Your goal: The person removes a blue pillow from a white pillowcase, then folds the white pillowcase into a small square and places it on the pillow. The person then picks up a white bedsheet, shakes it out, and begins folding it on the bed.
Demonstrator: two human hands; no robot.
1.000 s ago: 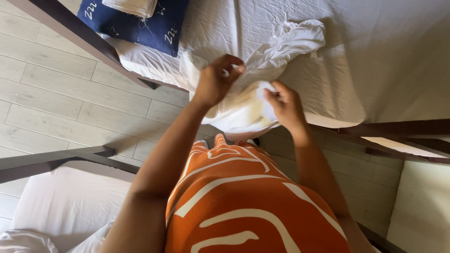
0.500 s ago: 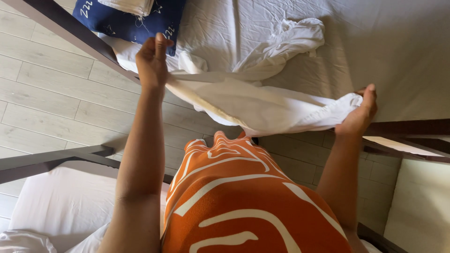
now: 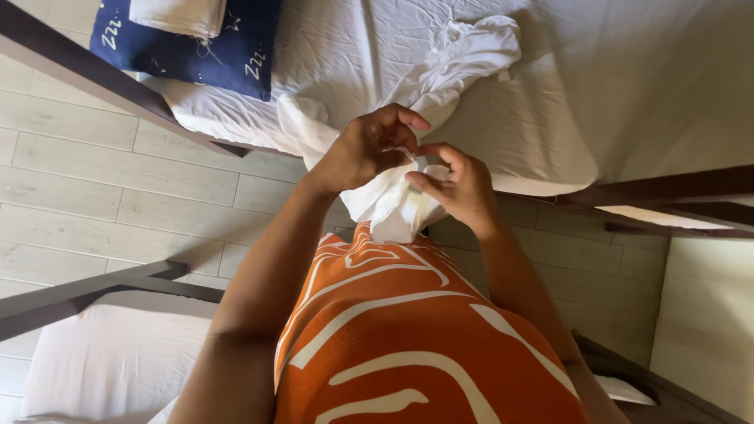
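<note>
**Two hands gather a white cloth at the bed's edge**

We look down past an orange top with white curving lines [image 3: 408,338] at two bare hands meeting in the middle of the view. The left hand [image 3: 369,149] and the right hand [image 3: 459,184] are just beside each other, fingertips almost touching. Both are curled narrow, pinching the same white cloth [image 3: 389,204] between thumb and fingers. The left fingers [image 3: 400,118] arch over the top of the fabric; the right fingers [image 3: 436,153] bend in from the right and press on its upper edge.

The cloth sits between and just below the fingers, bunched into a soft, creased bundle. Its lower end hangs near, down to the orange top. To the left, a fold of it trails back onto the bed's edge.

Beyond the hands, on the far side, lies a bed with a wrinkled white sheet [image 3: 628,94]. A second crumpled white cloth [image 3: 471,47] rests on that sheet, far from the hands and slightly right. At far left, a dark blue pillow [image 3: 196,47] with white markings lies on the bed, with a folded white item [image 3: 177,16] on top of it.

A dark wooden bed frame [image 3: 94,78] runs diagonally at far left, and another dark rail [image 3: 667,192] crosses at right. Pale wood-look floor planks [image 3: 118,196] fill the left side. At near left, a second white mattress [image 3: 110,361] shows under another dark rail [image 3: 86,294].
</note>
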